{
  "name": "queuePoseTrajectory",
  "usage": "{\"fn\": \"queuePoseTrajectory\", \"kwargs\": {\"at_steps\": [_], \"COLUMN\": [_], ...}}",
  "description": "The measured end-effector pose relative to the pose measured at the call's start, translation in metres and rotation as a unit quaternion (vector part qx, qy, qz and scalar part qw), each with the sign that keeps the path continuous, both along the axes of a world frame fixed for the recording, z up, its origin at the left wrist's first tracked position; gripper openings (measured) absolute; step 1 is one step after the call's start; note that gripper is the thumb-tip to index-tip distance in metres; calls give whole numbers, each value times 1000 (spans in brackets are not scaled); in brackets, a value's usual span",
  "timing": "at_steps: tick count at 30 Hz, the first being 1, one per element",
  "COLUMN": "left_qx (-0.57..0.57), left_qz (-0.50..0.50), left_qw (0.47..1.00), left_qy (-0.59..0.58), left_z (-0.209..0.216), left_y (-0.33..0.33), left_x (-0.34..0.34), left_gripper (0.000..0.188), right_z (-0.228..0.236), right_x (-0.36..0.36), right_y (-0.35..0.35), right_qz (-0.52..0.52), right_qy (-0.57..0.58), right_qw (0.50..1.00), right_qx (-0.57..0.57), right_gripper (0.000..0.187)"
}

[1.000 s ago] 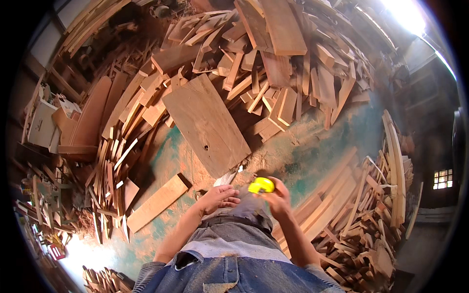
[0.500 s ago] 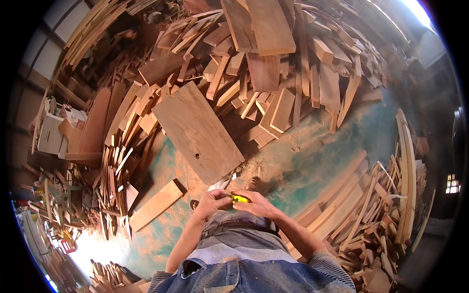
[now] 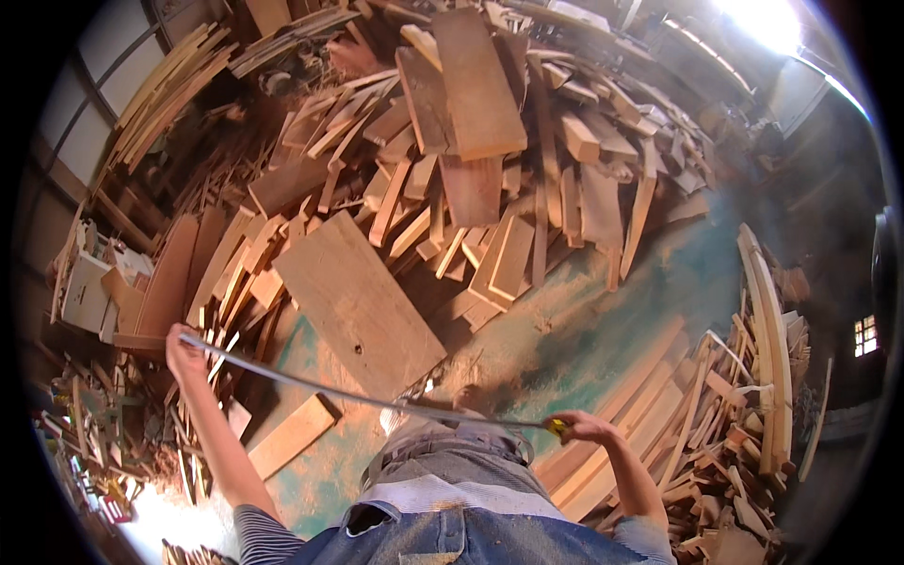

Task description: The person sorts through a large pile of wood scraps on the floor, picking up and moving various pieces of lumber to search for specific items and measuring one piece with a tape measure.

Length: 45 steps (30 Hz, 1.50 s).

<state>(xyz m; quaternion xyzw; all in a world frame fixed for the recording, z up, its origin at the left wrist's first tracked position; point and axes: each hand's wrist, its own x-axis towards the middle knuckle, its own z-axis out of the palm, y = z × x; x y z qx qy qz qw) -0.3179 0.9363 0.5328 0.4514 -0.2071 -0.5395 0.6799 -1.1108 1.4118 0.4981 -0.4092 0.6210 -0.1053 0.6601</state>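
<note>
Closest in, the person's bent knee in grey trousers [image 3: 452,461] fills the lower middle. Just right of it, the right hand [image 3: 586,429] is closed around a yellow tape measure case [image 3: 561,428], of which only a sliver shows. From there the metal tape blade [image 3: 377,400] runs out taut across the knee, up and left to the left hand [image 3: 184,353], whose grip pinches the blade's far end with the arm stretched wide. Under the blade lies the green, sawdust-strewn floor [image 3: 584,330], with a short plank [image 3: 292,435] near the left forearm. Beyond the blade a large flat board [image 3: 358,301] lies tilted. Farther back rises a heap of offcut planks [image 3: 471,141].
</note>
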Motion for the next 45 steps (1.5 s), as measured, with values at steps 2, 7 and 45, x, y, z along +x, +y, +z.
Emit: {"fn": "queuePoseTrajectory", "kwargs": {"at_steps": [2, 7, 45], "left_qx": [-10, 21, 495], "left_qz": [24, -169, -85], "left_qw": [1000, 983, 820], "left_qy": [9, -70, -274], "left_z": [11, -2, -189], "left_y": [-40, -71, 433], "left_x": [57, -94, -366], "left_gripper": [12, 33, 36], "right_z": [3, 29, -8], "right_x": [-9, 30, -139], "right_y": [21, 24, -719], "right_qz": [-14, -102, -475], "right_qy": [-49, -92, -133], "right_qw": [998, 987, 860], "right_qx": [33, 82, -129], "right_gripper": [59, 55, 30]}}
